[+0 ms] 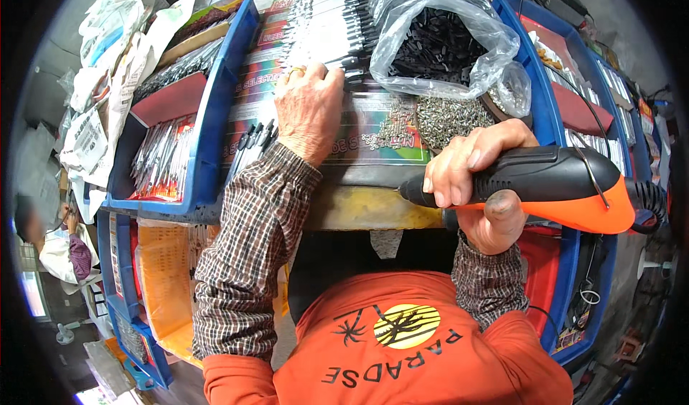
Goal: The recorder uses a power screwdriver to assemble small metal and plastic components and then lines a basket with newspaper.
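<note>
My right hand is wrapped round a black and orange electric screwdriver, whose narrow tip points left above the bench's front edge. My left hand reaches to the near end of a row of thin metal pieces with black ends. Its fingers are curled and pressed together, and the fingertips are hidden, so what they hold cannot be made out. Beside the left wrist lie several more black-ended pieces. To the right, small metal parts are heaped and scattered on the printed bench cover.
A clear plastic bag stands open, full of small black parts. Blue bins with thin metal pieces flank the bench on both sides. An orange basket sits below at left. Another person is at far left.
</note>
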`<control>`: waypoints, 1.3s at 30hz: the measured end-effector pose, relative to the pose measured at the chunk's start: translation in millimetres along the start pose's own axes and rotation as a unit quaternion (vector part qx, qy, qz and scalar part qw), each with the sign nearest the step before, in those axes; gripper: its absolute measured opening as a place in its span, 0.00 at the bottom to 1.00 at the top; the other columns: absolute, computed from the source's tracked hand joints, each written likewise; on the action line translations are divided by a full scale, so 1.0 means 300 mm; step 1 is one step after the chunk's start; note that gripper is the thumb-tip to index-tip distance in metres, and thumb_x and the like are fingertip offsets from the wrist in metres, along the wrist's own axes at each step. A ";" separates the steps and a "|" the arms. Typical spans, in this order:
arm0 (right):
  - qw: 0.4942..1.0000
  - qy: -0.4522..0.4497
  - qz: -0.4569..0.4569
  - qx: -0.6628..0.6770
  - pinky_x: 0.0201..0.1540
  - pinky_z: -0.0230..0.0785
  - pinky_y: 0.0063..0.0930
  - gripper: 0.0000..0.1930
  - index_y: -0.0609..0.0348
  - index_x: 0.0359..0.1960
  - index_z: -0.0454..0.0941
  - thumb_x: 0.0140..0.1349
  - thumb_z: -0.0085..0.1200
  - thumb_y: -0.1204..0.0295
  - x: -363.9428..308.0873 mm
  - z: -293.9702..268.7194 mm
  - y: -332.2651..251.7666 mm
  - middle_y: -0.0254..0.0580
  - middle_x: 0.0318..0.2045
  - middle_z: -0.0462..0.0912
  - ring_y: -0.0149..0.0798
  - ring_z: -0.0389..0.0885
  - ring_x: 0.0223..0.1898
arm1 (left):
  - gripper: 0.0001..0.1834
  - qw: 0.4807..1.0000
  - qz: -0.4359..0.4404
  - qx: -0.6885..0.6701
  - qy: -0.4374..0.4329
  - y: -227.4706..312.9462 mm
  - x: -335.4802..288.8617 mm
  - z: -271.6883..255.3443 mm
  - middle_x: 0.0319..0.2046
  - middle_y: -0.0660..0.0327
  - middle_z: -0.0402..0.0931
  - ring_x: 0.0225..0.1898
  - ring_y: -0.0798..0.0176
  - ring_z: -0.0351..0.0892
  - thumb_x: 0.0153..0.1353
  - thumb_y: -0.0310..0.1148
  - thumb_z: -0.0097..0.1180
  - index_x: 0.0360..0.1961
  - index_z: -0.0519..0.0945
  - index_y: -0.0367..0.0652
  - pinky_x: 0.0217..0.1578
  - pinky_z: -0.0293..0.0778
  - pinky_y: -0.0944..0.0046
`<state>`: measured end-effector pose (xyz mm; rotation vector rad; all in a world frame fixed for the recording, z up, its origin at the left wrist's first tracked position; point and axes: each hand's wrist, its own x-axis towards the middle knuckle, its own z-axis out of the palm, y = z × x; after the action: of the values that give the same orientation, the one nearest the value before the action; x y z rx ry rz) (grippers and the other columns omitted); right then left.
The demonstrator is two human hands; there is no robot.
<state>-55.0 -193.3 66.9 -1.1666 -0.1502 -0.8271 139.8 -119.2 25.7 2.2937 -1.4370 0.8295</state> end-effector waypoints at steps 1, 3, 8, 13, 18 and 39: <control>1.000 0.004 0.003 0.001 0.25 0.68 0.30 0.23 0.60 0.32 0.64 0.48 0.63 0.58 -0.001 -0.001 -0.001 0.36 0.16 0.69 0.33 0.71 0.17 | 0.03 1.000 0.011 -0.004 0.016 0.000 0.000 0.006 0.25 0.56 0.71 0.34 0.54 0.72 0.45 0.27 0.49 0.24 0.74 0.42 0.36 0.68 0.57; 1.000 0.008 0.006 0.004 0.25 0.68 0.30 0.23 0.60 0.32 0.64 0.48 0.63 0.58 -0.003 -0.002 -0.002 0.36 0.16 0.70 0.33 0.71 0.18 | 0.03 1.000 0.016 -0.002 0.021 -0.002 -0.001 0.010 0.25 0.56 0.71 0.34 0.54 0.72 0.45 0.27 0.49 0.24 0.74 0.42 0.36 0.67 0.57; 1.000 0.004 -0.006 -0.005 0.25 0.67 0.30 0.23 0.59 0.32 0.64 0.49 0.62 0.57 -0.002 -0.005 -0.003 0.35 0.16 0.69 0.33 0.70 0.17 | 0.04 0.999 0.022 0.002 0.035 0.000 -0.005 0.018 0.26 0.56 0.71 0.34 0.54 0.72 0.45 0.27 0.49 0.25 0.73 0.42 0.37 0.67 0.57; 1.000 0.008 -0.009 -0.022 0.25 0.67 0.30 0.22 0.59 0.32 0.64 0.50 0.60 0.56 0.000 -0.005 -0.006 0.35 0.16 0.68 0.33 0.70 0.17 | 0.04 0.999 0.029 0.010 0.029 -0.012 -0.008 0.029 0.26 0.57 0.71 0.35 0.54 0.72 0.46 0.27 0.48 0.25 0.73 0.43 0.38 0.67 0.57; 1.000 0.008 -0.014 -0.023 0.25 0.66 0.30 0.22 0.59 0.32 0.64 0.50 0.60 0.56 -0.003 0.002 -0.012 0.35 0.16 0.68 0.33 0.70 0.17 | 0.04 0.999 0.032 -0.005 0.028 -0.014 -0.011 0.023 0.26 0.57 0.71 0.35 0.54 0.72 0.47 0.28 0.48 0.26 0.74 0.43 0.38 0.66 0.56; 0.999 0.015 -0.018 -0.032 0.25 0.66 0.29 0.22 0.59 0.32 0.63 0.50 0.60 0.56 -0.001 -0.002 -0.012 0.35 0.15 0.67 0.32 0.69 0.17 | 0.06 0.999 0.028 -0.017 0.020 -0.012 -0.015 0.001 0.26 0.58 0.70 0.34 0.54 0.72 0.45 0.28 0.50 0.28 0.74 0.46 0.37 0.66 0.55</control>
<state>-57.8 -194.2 69.2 -1.2137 -0.1210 -0.8862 141.5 -114.4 22.8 2.2084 -1.4920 0.8564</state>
